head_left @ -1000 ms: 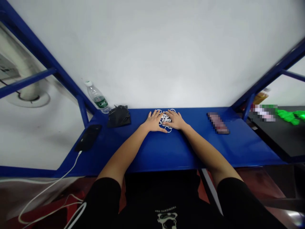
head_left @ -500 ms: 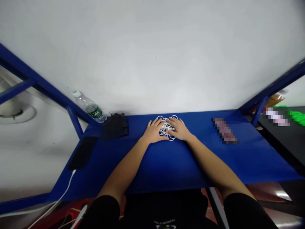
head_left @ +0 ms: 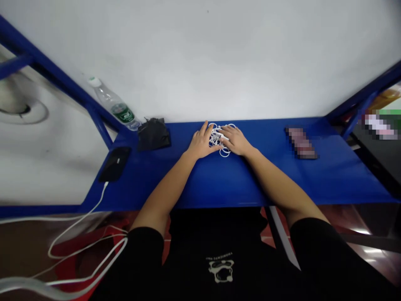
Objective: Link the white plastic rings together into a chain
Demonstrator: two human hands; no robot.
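A small heap of white rings (head_left: 219,140) lies at the far middle of the blue table (head_left: 219,179), close to the white wall. My left hand (head_left: 200,143) rests flat on the left side of the heap with its fingers stretched out. My right hand (head_left: 236,140) lies on the right side of the heap, fingers curved over the rings and touching them. Neither hand lifts anything.
A clear water bottle (head_left: 114,106) leans in the far left corner beside a black pouch (head_left: 153,133). A black phone (head_left: 114,164) with a white cable (head_left: 78,225) lies at the left edge. A blurred flat object (head_left: 301,143) sits at the right. Blue frame bars rise at both sides.
The view tilted down and the hands stay on the ring heap. Both hands have shifted slightly, fingers drawing over the rings.
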